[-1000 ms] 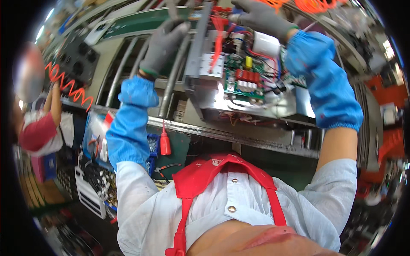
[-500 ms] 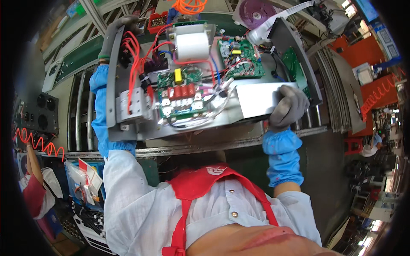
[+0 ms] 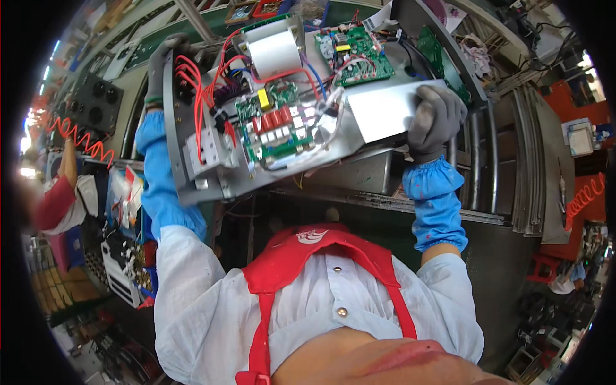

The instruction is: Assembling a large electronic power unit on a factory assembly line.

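Between my hands is an open grey metal chassis [image 3: 247,186], tilted with its right side higher. Inside it sit a white cylinder [image 3: 273,54], a green circuit board with red and white parts [image 3: 276,125], another green circuit board [image 3: 353,56], red wires [image 3: 200,102] and a bright metal plate [image 3: 382,114]. My left hand [image 3: 168,61], in a grey glove, grips the chassis's far left side; its fingertips are partly hidden behind the wall. My gloved right hand [image 3: 436,122] is closed round the near right edge, beside the metal plate. Blue sleeves cover both forearms.
A roller conveyor [image 3: 478,167] runs beneath the chassis. Flat grey panels [image 3: 529,160] stand stacked at right. To the left are a dark unit with round openings [image 3: 96,106], a coiled orange hose [image 3: 77,135] and another person's arm [image 3: 67,167]. Parts bins [image 3: 266,9] stand at the far side.
The chassis has tipped, its right side rising away from me and its left near corner staying low. Both hands keep their hold. The surroundings have shifted in view as my head turned.
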### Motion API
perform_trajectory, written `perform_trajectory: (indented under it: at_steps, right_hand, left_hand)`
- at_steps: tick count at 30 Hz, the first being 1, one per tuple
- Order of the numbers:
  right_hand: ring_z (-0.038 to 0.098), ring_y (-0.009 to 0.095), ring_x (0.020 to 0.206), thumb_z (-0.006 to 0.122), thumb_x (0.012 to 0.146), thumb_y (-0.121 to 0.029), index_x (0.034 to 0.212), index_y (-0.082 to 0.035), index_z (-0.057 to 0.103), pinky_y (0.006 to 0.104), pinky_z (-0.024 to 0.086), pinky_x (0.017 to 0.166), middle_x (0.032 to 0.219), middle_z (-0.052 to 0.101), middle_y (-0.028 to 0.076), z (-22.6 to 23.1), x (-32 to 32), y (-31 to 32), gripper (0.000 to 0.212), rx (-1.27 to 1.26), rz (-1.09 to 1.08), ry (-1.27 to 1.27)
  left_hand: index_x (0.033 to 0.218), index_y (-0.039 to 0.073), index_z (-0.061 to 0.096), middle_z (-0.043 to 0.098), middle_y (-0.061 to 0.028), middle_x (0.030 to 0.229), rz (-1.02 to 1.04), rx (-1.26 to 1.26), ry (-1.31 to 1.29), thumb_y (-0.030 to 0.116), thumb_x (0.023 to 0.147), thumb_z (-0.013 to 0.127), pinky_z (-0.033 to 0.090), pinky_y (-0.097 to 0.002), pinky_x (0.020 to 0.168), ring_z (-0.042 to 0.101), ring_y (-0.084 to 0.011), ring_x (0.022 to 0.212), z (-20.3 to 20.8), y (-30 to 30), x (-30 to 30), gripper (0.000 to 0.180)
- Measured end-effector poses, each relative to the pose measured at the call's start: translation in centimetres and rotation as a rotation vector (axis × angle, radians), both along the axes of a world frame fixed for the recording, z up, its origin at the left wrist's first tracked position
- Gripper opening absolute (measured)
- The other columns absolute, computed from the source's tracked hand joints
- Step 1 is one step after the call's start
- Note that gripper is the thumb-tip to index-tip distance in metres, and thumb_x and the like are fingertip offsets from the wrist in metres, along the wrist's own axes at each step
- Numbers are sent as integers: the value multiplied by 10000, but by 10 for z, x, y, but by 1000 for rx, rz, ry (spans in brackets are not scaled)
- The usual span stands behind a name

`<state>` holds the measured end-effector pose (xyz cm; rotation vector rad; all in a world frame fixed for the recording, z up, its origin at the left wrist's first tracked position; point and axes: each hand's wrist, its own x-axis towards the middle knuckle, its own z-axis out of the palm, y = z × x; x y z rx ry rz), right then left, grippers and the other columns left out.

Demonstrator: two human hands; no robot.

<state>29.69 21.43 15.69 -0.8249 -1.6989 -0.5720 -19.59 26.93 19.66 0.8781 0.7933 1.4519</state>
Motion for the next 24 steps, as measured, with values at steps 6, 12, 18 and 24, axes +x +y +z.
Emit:
perform_trajectory:
  at_steps: [6,12,18,24]
  right_hand:
    - [601,283,871,521,877,-143,978,18,621,388,466,808,952,634,152,3,12,-21,215,60,-65,361]
    - [604,270,892,484,940,-201,1062,26,595,375,465,785,967,634,160,-71,89,21,281,-419,-131,997]
    - [618,303,918,608,916,-255,1343,-11,399,374,495,810,1081,631,172,-97,81,41,534,-492,-410,472]
    - [584,360,1008,680,833,-215,1243,37,507,411,462,855,1121,590,215,-107,62,52,511,-412,-212,686]
  left_hand:
    - [1058,-8,578,622,-100,817,-6,37,0,200,875,555,508,-370,741,605,-240,762,-10,3,-42,278]
    - [924,19,575,482,-30,650,90,38,84,219,812,581,417,-339,641,504,-198,678,-1,14,-15,229]
    - [816,18,564,394,-17,581,-184,197,42,210,785,550,334,-312,500,331,-176,450,-27,51,-46,195]
    - [840,8,572,411,-25,588,86,180,70,211,792,546,359,-314,518,361,-183,460,-34,49,-2,210]
